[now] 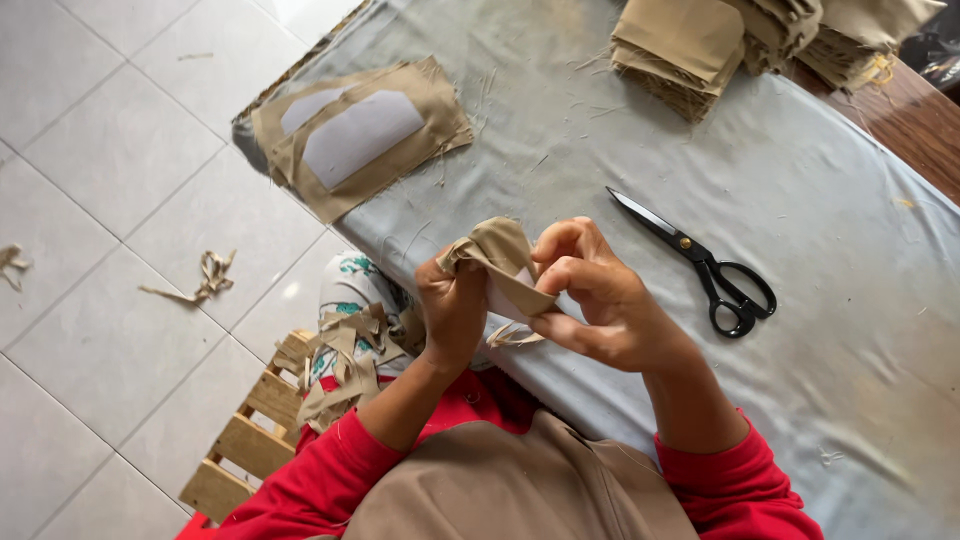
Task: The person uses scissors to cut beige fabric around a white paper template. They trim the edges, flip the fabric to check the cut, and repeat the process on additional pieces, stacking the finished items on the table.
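Both my hands hold a small tan fabric piece [500,250] just above the near edge of the grey cloth-covered table [620,150]. My left hand [452,308] grips its left side from below. My right hand [600,295] pinches its right edge, fingers curled around the folded cloth, which shows a pale lining. Red sleeves cover both my forearms.
Black scissors [705,265] lie on the table to the right of my hands. Flat tan pieces with white patches [360,135] lie at the table's left corner. Stacks of tan fabric [690,50] stand at the far edge. Fabric scraps [345,360] drape over a wooden crate [250,440] on the tiled floor.
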